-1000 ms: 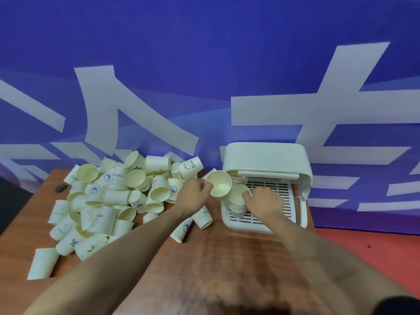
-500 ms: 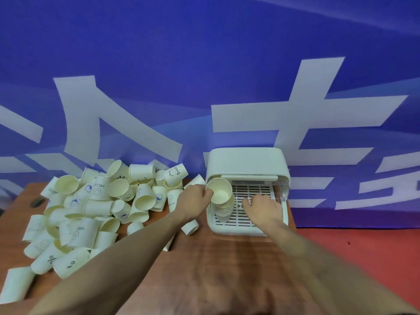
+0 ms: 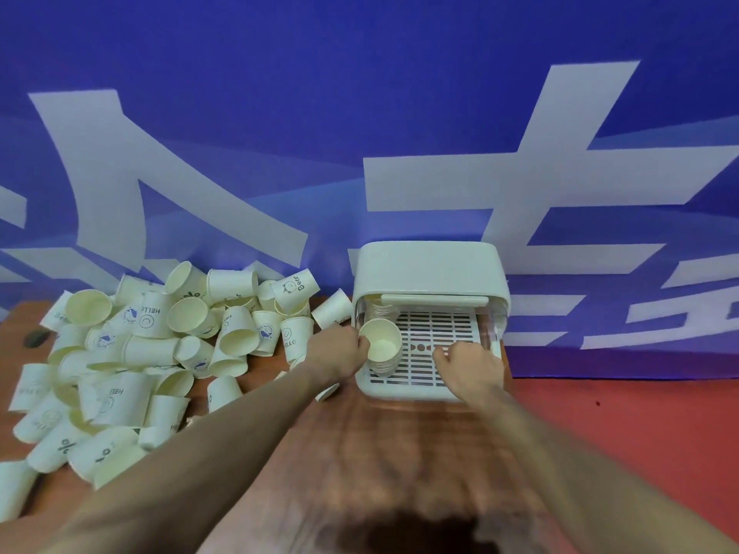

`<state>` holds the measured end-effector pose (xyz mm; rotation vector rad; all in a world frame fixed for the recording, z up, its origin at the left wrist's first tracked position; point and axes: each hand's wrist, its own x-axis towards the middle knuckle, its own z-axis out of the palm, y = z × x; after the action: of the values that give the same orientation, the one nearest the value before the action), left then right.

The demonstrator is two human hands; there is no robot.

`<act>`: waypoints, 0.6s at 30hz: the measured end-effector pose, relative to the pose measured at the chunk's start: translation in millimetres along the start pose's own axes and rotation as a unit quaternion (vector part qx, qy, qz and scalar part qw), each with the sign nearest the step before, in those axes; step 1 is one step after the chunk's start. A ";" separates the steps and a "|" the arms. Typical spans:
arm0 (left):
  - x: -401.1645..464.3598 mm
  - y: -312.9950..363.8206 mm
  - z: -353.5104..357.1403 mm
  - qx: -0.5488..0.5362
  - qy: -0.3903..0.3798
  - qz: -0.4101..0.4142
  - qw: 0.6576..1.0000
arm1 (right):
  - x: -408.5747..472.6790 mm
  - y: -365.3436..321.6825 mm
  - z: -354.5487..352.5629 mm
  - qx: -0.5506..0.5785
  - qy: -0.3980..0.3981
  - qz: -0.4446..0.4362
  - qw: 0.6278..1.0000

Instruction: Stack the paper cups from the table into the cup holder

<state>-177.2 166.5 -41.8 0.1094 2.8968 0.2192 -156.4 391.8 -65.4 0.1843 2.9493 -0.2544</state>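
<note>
- Left hand: its grip is closed on the rim of a cream paper cup, mouth toward the camera, seated on a short stack of cups at the near left corner of the cup holder
- Right hand: to the right of that grip, resting curled on the holder's slatted tray; nothing shows between its fingers, and I cannot tell whether it presses on the tray or just hovers
- Beyond the left grip, deeper under the holder's hood, a second stack shows only by its rims; the rest is hidden in shadow
- To the left of the left grip, a loose heap of cups lies on the wooden surface, most tipped on their sides
- Readable print on those cups: "HELLO", "Bear" with a small bear face, and a "%" mark; other logos are too blurred to read
- Heap runs off the left edge, so some cups are cut off
- Behind everything hangs a blue banner with large white strokes, cropped and unreadable
- Both forearms are smeared by motion blur near the camera
</note>
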 end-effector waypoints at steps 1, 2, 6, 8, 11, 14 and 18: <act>1.1 0.4 1.7 0.009 -0.005 0.002 1.000 | 0.9 -0.3 1.8 -0.002 -0.001 0.000 1.000; 1.3 1.1 2.4 0.013 -0.008 0.005 1.000 | 1.7 0.1 3.5 -0.003 -0.001 0.000 1.000; -2.6 -2.8 2.5 -0.007 0.000 0.019 1.000 | 2.2 0.0 5.5 -0.012 -0.006 -0.003 1.000; -5.6 -7.6 0.8 -0.024 0.002 0.015 1.000 | -0.3 -2.3 4.7 -0.015 -0.012 -0.005 1.000; -10.4 -18.5 -3.4 -0.027 0.005 0.006 1.000 | -6.5 -7.0 1.3 -0.005 -0.011 -0.006 1.000; -20.0 -37.6 -8.9 0.013 0.016 -0.007 1.000 | -18.7 -15.8 -3.7 -0.002 -0.008 -0.027 1.000; -34.7 -81.1 -12.3 0.060 0.018 -0.039 0.997 | -41.5 -40.7 -8.3 -0.006 0.013 -0.095 0.995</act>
<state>-151.0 81.6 -34.9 0.0125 2.9412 0.0351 -122.8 349.1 -43.2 -0.0962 2.9944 -0.2610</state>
